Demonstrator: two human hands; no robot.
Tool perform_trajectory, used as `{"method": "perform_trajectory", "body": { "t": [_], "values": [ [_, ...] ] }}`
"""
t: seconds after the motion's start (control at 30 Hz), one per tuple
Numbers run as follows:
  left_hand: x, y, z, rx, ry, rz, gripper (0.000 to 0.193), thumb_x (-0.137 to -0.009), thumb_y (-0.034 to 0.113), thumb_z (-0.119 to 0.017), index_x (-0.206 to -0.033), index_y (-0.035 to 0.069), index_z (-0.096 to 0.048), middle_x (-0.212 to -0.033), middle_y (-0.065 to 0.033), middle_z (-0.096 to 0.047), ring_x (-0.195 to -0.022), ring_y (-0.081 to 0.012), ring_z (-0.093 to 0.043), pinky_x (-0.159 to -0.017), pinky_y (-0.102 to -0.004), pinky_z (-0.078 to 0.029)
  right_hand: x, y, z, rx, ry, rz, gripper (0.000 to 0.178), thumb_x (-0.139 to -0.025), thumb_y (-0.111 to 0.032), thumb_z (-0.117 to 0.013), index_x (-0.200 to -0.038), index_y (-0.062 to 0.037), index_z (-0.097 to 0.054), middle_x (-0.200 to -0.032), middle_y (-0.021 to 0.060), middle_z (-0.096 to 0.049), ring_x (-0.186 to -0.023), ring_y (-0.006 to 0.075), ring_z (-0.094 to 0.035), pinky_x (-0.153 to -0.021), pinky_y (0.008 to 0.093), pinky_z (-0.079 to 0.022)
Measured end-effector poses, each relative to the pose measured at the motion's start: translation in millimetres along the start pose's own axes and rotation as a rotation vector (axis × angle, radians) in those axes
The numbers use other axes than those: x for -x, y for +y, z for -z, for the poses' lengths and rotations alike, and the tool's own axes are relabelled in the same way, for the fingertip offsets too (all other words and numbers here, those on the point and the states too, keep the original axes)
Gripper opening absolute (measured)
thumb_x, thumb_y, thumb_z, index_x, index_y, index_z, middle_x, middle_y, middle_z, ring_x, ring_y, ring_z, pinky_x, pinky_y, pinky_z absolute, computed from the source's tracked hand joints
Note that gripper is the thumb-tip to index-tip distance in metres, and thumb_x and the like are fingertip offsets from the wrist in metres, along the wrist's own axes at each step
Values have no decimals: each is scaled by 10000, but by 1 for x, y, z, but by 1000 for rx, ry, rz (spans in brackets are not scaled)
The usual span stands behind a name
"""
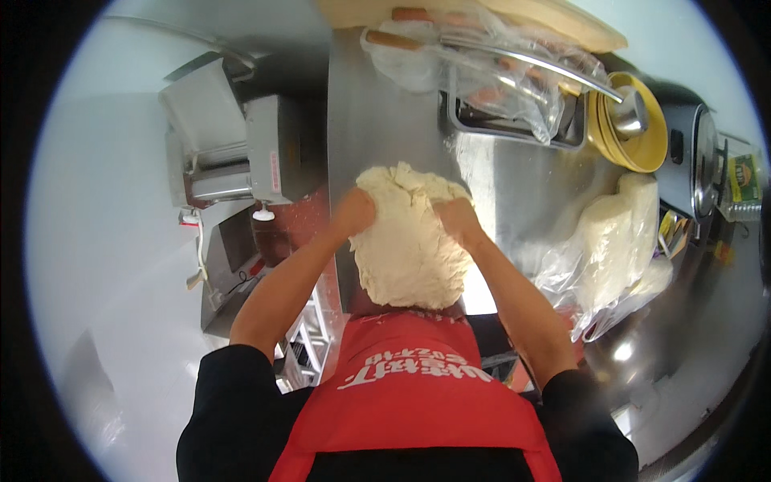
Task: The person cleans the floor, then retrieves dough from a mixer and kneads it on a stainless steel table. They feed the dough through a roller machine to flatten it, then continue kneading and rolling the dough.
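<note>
A large pale mass of dough (409,249) lies on the metal worktop in front of me, its surface rough and folded near the far edge. My left hand (356,210) is closed at the dough's upper left side. On the opposite side my right hand (458,221) is likewise closed, pressed against the dough's upper right. Both sets of fingertips are hidden by the hands or sunk into the dough.
A dough roller machine (221,177) stands left of the steel worktop (385,104). At the back are a metal tray (514,135) with plastic-wrapped tools, stacked yellow bowls (601,128) and a dark appliance (681,153). Plastic bags with pale contents (610,241) lie right.
</note>
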State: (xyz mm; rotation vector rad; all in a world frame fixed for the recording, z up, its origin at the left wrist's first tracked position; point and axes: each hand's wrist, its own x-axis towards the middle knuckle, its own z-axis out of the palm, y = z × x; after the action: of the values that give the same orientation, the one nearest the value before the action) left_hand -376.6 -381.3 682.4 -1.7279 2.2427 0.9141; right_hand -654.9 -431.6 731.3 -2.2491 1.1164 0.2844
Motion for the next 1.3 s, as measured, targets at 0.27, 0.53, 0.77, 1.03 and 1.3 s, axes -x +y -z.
{"method": "perform_trajectory", "body": {
  "t": [0.27,0.53,0.77,1.03,1.3],
  "values": [
    [9,32,48,122,91,179,202,-736,108,-544,-630,-2,-677,-693,-197,-667,-668,-351,-672,-649,-435,-557,6,-8,42,-1066,-171,-602,183,-804,-150,-566,-705,1,-595,-543,92,-471,-457,203,-419,-424,386,-347],
    [45,66,54,572,890,285,250,-851,171,-561,-965,-29,-658,-992,-220,-675,-917,-384,-633,-828,-450,-502,17,-29,37,-693,387,-312,257,-875,-240,-560,-814,-6,-644,-689,142,-615,-648,243,-578,-614,368,-464],
    [-3,87,44,428,943,264,266,-904,199,-532,-1032,-6,-644,-1009,-189,-664,-987,-403,-585,-909,-472,-431,-42,-59,36,-188,603,95,302,-932,-327,-542,-1034,-65,-650,-1020,116,-681,-961,309,-623,-880,461,-437],
    [-13,69,37,381,835,68,214,-907,195,-525,-804,49,-643,-821,-145,-644,-817,-393,-579,-722,-488,-428,-46,-55,26,-124,525,4,341,-935,-359,-524,-758,-89,-634,-725,123,-651,-773,302,-634,-768,444,-458],
    [5,69,56,516,740,44,258,-948,187,-458,-1061,36,-635,-1047,-189,-628,-1004,-373,-579,-882,-438,-447,-32,-33,48,-275,323,133,345,-959,-351,-531,-1015,-34,-654,-1066,168,-662,-987,323,-624,-901,439,-459]
  ]
}}
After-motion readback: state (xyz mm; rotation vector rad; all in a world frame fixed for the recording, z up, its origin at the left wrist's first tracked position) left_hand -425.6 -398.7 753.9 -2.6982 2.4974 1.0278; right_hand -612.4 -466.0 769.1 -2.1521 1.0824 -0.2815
